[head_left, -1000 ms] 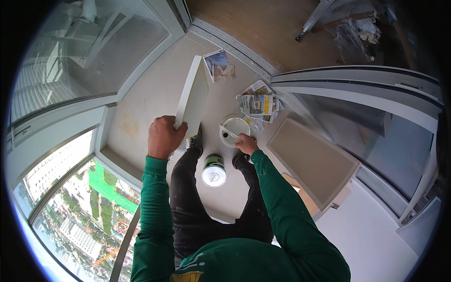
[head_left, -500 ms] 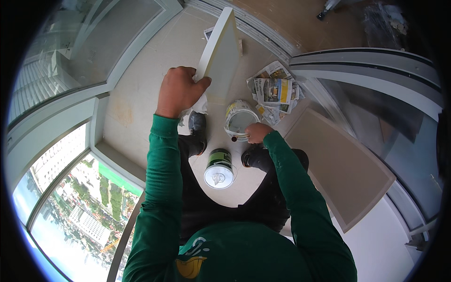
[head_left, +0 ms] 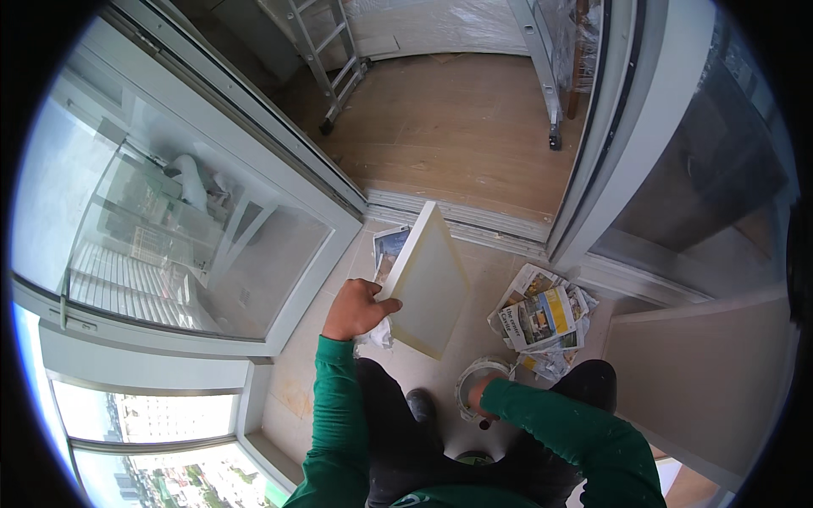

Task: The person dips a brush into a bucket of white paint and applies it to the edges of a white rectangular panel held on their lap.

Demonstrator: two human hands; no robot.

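My left hand (head_left: pixel 356 310) grips the near left edge of a white panel (head_left: pixel 432 292), thumb on its face, the panel standing tilted off the floor. A crumpled white cloth or paper (head_left: pixel 378 334) hangs just under that hand. Lower right, my right hand (head_left: pixel 481 398) is closed at the open paint bucket (head_left: pixel 465 383), partly hidden by its green sleeve. A handle with a dark round end (head_left: pixel 484 425) pokes out beside it; its other end is hidden. Between my legs only a bit of a green can (head_left: pixel 474 457) shows.
Newspapers (head_left: pixel 542 322) lie spread right of the bucket, and another sheet (head_left: pixel 389 247) lies behind the panel. A beige board (head_left: pixel 703 381) leans at the right. Ahead runs a door track (head_left: pixel 461 218); beyond it stands a ladder (head_left: pixel 538 72). Glass panes (head_left: pixel 178 237) line the left.
My view has tipped up, bringing the room past the door track into sight. The left hand still holds the panel. My right hand has moved from the bucket's rim to over its opening.
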